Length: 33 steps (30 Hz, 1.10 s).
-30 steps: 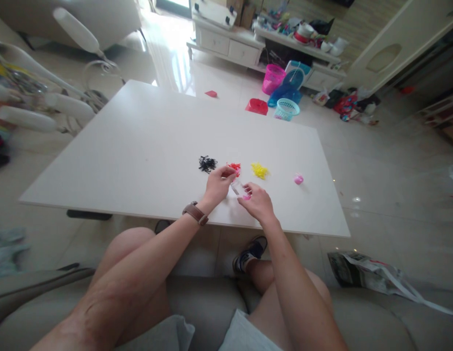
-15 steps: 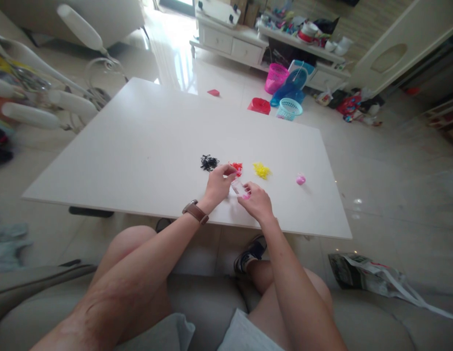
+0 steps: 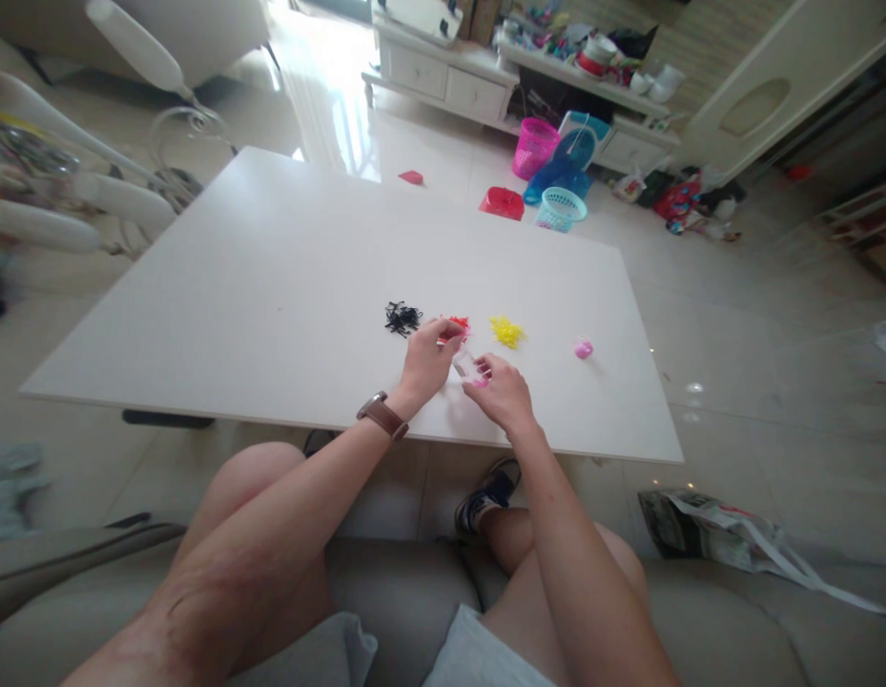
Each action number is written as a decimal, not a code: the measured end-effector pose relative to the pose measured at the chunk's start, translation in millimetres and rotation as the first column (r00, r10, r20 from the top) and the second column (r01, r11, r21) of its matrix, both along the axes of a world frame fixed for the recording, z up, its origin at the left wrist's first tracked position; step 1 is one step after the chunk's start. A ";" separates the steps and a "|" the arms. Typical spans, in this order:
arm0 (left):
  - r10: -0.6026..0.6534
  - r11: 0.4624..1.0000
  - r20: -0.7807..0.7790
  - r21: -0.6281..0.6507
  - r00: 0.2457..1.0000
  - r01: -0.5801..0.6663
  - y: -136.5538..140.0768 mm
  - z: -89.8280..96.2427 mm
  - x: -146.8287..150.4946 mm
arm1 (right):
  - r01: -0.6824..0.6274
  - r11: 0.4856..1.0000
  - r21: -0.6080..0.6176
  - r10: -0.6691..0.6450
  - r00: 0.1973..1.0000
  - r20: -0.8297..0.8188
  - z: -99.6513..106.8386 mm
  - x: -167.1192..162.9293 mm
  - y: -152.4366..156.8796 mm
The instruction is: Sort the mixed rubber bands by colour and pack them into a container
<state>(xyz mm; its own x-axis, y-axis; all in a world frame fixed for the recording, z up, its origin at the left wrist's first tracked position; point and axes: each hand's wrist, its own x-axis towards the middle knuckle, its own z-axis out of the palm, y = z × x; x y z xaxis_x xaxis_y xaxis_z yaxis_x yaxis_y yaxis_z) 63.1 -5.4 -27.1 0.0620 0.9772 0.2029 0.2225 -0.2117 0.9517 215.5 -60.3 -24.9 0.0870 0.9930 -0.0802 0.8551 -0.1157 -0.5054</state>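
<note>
I have the clear container (image 3: 464, 364) over the table's (image 3: 271, 248) near side, gripped in the right hand (image 3: 505, 393); it should be light, slippery, best held by its sides; whether the left hand's (image 3: 426, 364) bunched fingers pinch anything, I cannot tell.

Bright light (image 3: 324, 95) glares on the glossy pale tiled floor (image 3: 757, 382) near a low white drawered cabinet (image 3: 443, 78); the banded beige wall (image 3: 710, 43) is perhaps papered. A grey padded sofa (image 3: 392, 587) fills the foreground.
</note>
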 end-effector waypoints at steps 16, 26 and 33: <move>-0.018 1.000 -0.007 -0.008 1.000 0.018 -0.7 -1.6 0.4 | 0.035 0.999 0.015 -0.034 0.998 -0.053 1.5 3.8 0.5; -0.043 0.998 -0.051 -0.045 0.998 0.040 2.1 -6.2 -1.7 | 0.045 0.999 0.027 -0.043 0.997 -0.065 0.4 7.8 0.8; -0.078 0.997 -0.110 -0.001 0.991 0.079 1.3 -7.9 -0.2 | 0.038 0.999 0.038 -0.036 0.998 -0.051 -2.3 12.0 2.2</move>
<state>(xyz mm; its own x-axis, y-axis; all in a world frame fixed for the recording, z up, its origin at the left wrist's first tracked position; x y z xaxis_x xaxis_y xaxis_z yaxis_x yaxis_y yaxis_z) 62.9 -4.1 -35.0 0.1605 0.9679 0.1936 0.3080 -0.2354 0.9218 227.5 -58.1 -27.2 0.1208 0.9916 -0.0463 0.8238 -0.1262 -0.5526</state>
